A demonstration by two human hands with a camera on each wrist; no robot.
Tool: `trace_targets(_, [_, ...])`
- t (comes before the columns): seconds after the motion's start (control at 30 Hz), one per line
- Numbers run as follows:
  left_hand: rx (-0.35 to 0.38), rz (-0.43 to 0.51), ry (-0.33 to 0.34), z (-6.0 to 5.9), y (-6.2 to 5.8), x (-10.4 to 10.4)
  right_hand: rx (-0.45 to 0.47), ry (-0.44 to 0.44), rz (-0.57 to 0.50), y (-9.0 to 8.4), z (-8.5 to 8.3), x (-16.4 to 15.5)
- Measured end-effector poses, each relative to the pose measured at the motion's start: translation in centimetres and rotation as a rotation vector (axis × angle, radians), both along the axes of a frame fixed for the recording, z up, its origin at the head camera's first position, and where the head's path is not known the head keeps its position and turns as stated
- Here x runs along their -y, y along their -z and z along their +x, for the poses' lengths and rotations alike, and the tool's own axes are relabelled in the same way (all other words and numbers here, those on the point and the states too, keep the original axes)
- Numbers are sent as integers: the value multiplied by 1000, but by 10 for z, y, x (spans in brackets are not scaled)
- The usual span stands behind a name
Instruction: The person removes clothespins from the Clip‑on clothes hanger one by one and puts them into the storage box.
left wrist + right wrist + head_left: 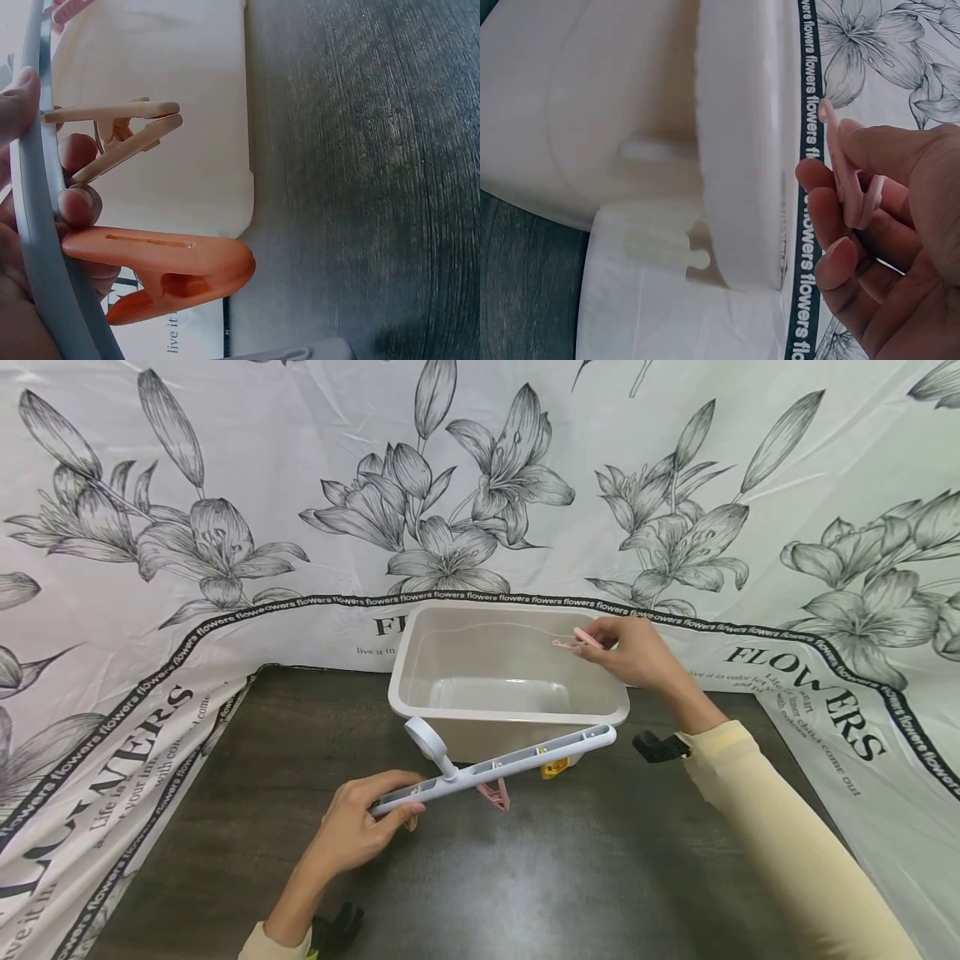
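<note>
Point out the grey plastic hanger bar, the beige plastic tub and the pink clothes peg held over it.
grey plastic hanger bar (510,762), head view, middle of its length.
beige plastic tub (510,716), head view, near rim.
pink clothes peg (587,638), head view, its exposed end.

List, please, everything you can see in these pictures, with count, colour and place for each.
Tub: one, cream, at the back of the table.
Hanger bar: one, pale grey with a round hook, in front of the tub, gripped at one end.
Pegs on the bar: one orange-pink, one cream, hanging beneath it.
Loose peg: one, pink, over the tub's far right corner.
Table: one, dark.
Flower-print sheet: one, white and black, behind and beside the table.
Left hand: grips the bar.
Right hand: pinches the loose peg.
</note>
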State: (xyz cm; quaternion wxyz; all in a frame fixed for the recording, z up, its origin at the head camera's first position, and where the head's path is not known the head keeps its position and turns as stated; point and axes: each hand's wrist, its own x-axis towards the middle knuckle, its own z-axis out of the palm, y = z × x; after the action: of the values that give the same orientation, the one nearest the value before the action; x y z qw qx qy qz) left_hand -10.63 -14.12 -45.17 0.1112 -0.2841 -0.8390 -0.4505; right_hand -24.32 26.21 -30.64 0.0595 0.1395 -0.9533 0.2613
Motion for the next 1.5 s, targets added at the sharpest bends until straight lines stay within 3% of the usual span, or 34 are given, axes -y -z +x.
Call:
trace_targets(0.27, [50,28,43,2,1,0,25,-27,26,3,1,1])
trace_targets(0.5, [49,31,51,2,0,0,117,-30,-17,0,7,-1])
trace_targets(0.73, [40,29,55,1,-1,-2,91,-14,-2,-4,15,-5])
trace_targets(1.2, [-24,12,12,0,-1,-2,64,51,-189,1,60,-18])
trace_targets(1.37, [-10,19,24,-1,-3,-4,14,51,-245,6,76,-20])
trace_targets(1.5, [-2,16,19,-1,-4,-4,-20,24,-349,13,89,-20])
